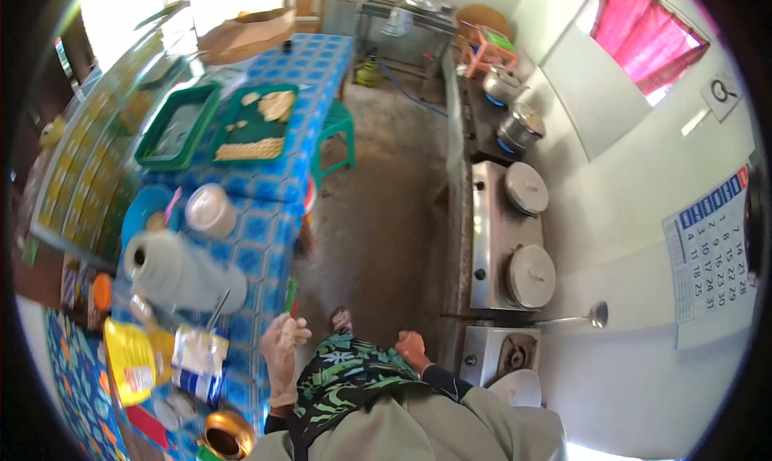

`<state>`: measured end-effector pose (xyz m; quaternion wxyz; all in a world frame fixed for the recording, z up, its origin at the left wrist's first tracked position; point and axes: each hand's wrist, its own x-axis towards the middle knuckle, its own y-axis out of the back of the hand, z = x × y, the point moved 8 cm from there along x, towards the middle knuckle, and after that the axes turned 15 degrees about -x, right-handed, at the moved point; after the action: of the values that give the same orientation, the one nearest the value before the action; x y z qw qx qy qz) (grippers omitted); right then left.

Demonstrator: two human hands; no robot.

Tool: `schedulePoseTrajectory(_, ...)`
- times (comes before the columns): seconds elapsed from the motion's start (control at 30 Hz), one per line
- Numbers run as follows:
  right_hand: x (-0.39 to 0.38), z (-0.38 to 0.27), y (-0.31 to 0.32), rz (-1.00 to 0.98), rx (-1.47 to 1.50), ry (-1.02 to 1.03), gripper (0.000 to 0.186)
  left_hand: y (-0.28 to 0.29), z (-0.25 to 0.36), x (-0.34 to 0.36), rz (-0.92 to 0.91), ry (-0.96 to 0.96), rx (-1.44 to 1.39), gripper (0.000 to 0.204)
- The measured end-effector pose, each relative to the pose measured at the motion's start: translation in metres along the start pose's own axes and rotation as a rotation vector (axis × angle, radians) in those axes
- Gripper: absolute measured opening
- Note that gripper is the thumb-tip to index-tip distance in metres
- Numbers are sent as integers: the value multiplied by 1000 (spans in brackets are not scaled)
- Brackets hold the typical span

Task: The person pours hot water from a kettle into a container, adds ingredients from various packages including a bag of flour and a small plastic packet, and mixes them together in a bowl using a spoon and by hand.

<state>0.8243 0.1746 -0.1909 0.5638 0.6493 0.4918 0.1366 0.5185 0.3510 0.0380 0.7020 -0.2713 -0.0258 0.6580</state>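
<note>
Head view: gloved left hand point(283, 342) curled, right hand point(412, 349) half-closed; whether either holds anything, I cannot tell. Well ahead of the left hand, a tray point(261, 131) bears pale dough point(277, 106), seemingly part-shaped: neat rows point(251, 150) look done, loose lumps point(250, 98) remain.

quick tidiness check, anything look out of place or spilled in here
No spill or damage stands out. The ladle looks slightly odd: it stretches crosswise between the long stove and the smaller stove, one end jutting toward the wall.
</note>
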Motion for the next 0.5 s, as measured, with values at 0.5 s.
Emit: schedulePoseTrajectory(0.5,342,108,231,-164,-289,-289,65,-367,-32,365,-450,38,29,42)
